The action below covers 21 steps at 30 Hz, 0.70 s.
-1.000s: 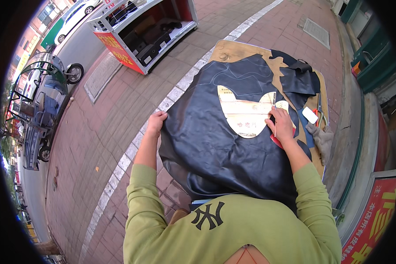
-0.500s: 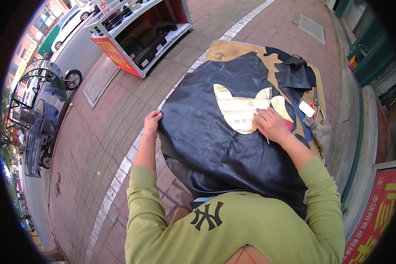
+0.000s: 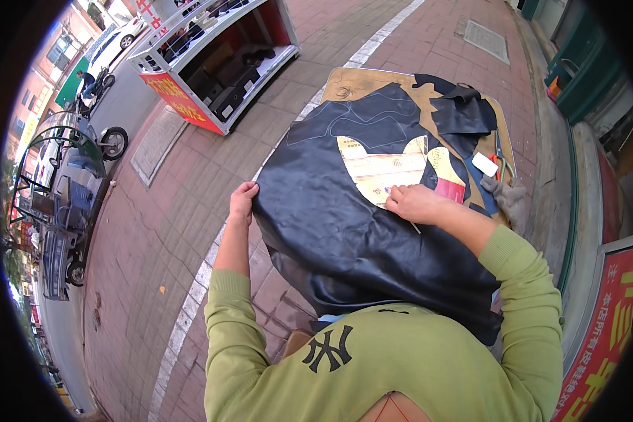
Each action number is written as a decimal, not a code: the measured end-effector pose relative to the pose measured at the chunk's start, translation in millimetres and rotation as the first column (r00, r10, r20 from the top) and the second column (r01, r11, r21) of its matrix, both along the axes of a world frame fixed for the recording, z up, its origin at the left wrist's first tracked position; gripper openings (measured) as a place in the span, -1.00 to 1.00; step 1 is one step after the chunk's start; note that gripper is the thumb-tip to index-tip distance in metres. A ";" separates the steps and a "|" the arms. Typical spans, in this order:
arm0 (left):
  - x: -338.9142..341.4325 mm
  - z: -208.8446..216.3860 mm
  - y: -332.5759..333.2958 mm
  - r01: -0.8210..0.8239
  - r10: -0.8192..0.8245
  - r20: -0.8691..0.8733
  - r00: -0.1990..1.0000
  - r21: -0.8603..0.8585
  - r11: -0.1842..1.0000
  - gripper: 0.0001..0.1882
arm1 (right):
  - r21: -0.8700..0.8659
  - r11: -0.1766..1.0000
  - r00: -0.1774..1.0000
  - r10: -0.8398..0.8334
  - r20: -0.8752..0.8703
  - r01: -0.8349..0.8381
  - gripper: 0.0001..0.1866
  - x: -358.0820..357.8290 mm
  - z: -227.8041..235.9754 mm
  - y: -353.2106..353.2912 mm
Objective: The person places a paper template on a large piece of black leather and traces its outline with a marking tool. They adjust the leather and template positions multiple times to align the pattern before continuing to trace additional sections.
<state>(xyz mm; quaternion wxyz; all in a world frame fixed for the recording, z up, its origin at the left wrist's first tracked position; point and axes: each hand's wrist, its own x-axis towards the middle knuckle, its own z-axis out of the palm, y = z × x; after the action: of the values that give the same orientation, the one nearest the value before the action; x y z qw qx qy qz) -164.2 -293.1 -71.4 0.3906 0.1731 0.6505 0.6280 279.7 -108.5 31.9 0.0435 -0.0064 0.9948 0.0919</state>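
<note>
A large sheet of black leather point(image 3: 309, 211) drapes over the board and hangs toward my body. My left hand point(image 3: 243, 200) is closed on its left edge, thumb and fingers pinching it. On the leather lies a pale printed card template point(image 3: 381, 165) with two pointed ends. My right hand point(image 3: 418, 203) is closed over the template's lower right part, gripping a thin pen point(image 3: 416, 228) whose pale end sticks out below the palm; its tip is hidden. Thin light outlines point(image 3: 373, 112) mark the far part of the leather.
The brown board point(image 3: 341, 83) also carries a second card piece point(image 3: 439, 162), black leather scraps point(image 3: 464, 116), a white block point(image 3: 484, 164), orange-handled pliers point(image 3: 499, 163) and a grey cloth point(image 3: 506, 197). A display cart point(image 3: 221, 70) stands far left, a three-wheeler point(image 3: 63, 190) beyond.
My right hand has moved left and slightly nearer along the template, pen still gripped. My left hand keeps hold of the leather edge. A rider on a motorbike has appeared at the far left.
</note>
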 end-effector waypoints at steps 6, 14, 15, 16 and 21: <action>3.3 2.7 -0.9 0.000 0.000 0.006 1.000 -0.010 1.000 -0.89 | 0.087 0.996 0.994 -0.024 -0.110 0.033 -0.78 -5.9 -7.4 -15.3; 4.3 3.5 -1.9 -0.032 0.031 -0.016 0.999 -0.022 0.999 -0.89 | 0.088 0.992 0.871 -0.034 -0.490 0.088 -0.90 -10.9 -16.2 -35.5; 3.6 3.5 -1.6 -0.026 0.026 -0.018 1.000 -0.024 0.999 -0.89 | 0.082 0.993 0.866 -0.035 -0.499 0.088 -0.90 -9.9 -16.8 -36.8; 3.2 3.5 -1.6 -0.023 0.023 -0.019 1.000 -0.020 1.000 -0.89 | 0.077 0.993 0.866 -0.038 -0.499 0.088 -0.90 -8.8 -17.6 -38.1; 5.4 7.5 -3.5 -0.038 0.038 -0.015 0.999 -0.023 0.999 -0.89 | 0.039 0.993 0.868 -0.080 -0.490 0.113 -0.91 -5.1 -24.0 -42.9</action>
<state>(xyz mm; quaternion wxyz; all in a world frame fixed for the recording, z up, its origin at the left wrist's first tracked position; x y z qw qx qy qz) -158.8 -296.6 -63.9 0.3760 0.1606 0.6638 0.6263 274.6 -151.4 7.9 -0.2035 0.0681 0.9691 0.1214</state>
